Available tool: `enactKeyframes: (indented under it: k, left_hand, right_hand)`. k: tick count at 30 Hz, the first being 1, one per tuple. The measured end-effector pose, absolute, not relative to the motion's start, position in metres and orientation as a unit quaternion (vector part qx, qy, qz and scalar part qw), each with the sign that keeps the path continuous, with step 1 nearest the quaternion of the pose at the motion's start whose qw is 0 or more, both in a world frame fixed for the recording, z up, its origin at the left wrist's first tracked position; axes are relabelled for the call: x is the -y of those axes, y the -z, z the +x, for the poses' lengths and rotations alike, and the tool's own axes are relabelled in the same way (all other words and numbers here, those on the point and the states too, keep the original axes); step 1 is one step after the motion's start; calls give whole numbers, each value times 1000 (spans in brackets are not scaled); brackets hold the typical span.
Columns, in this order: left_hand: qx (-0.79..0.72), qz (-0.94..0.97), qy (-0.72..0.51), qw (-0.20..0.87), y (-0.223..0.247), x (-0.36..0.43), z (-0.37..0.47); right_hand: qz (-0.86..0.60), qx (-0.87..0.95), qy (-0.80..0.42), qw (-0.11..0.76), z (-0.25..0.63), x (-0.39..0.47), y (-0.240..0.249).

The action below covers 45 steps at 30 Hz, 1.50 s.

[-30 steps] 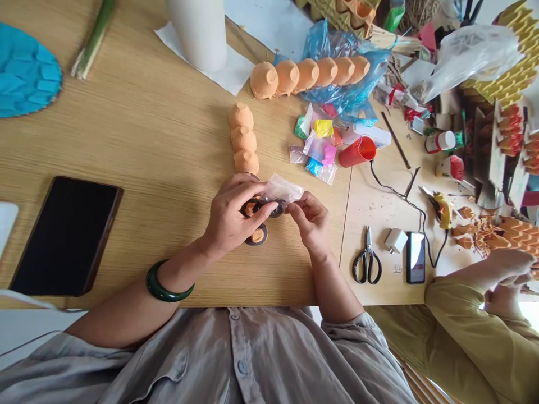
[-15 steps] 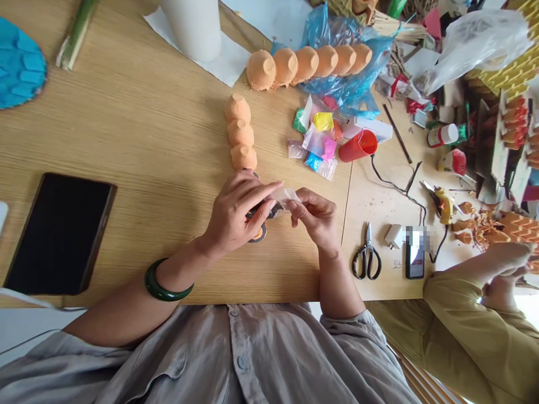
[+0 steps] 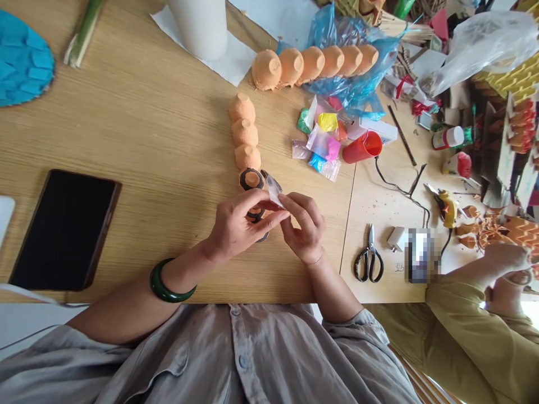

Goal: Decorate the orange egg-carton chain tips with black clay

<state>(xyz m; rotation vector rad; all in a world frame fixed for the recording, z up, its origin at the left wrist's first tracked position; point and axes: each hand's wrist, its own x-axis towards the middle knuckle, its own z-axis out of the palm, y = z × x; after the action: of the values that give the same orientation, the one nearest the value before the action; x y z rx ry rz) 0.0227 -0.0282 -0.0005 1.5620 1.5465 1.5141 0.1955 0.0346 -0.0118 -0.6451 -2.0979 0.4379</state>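
Just above the wooden table point(image 3: 147, 140), a small clear plastic packet point(image 3: 274, 188) with something dark inside is between my hands. My right hand point(image 3: 305, 227) pinches one side of it between thumb and fingers. My left hand point(image 3: 236, 224), a dark green bangle on its wrist, closes on the lower part; its fingertips are partly hidden. Under and beyond the left hand lies a strip of orange cups point(image 3: 244, 132), like a cut egg carton. Dark rings point(image 3: 243, 178) circle the cups nearest me, and the left hand covers part of them.
A longer orange cup strip point(image 3: 311, 64) lies on blue plastic. To the right are colourful clay packets point(image 3: 326, 122), a red cup point(image 3: 362, 147), black-handled scissors point(image 3: 369, 261) and a yellow glue gun point(image 3: 448, 207). A dark tablet point(image 3: 63, 230) lies left. Another person's knee point(image 3: 458, 314) is at right.
My hands have drawn slightly toward me and changed their hold on the packet, which now tilts upright. The dark-ringed cup that the left hand covered has come into view.
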Motion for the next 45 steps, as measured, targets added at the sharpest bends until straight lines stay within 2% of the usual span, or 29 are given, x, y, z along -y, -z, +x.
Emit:
enactKeyframes:
  k: [4,11,20,26,30,36,41,45]
  left_hand:
    - [-579,563,-545,225,0,28,23]
    - [-571,577,-545,210,-1,27,21]
    - [-565,571,-549,234,2,27,21]
    - [-541,617,-548,161,3,24,21]
    - [-534,661,-516,109,2,23,18]
    - [-550,687,-474,32,0,23,19]
    - [-538,705,-462,-2,-4,23,16]
    - [-527,739,-419,-36,-3,23,13]
  right_hand:
    - [-268,854,-177,409,194,-33,13]
    - [-263,824,-216,452,190,-33,13]
    - [-278,817,-223,454,187,-32,14]
    - [-300,785,-295,454,187,-31,6]
    - [-275,817,-240,446,188,-32,5]
    - [-368,789,-196,451,187,-31,1]
    - [-302,826,-245,408,189,-32,6]
    - [-309,835,-196,411,191,-33,13]
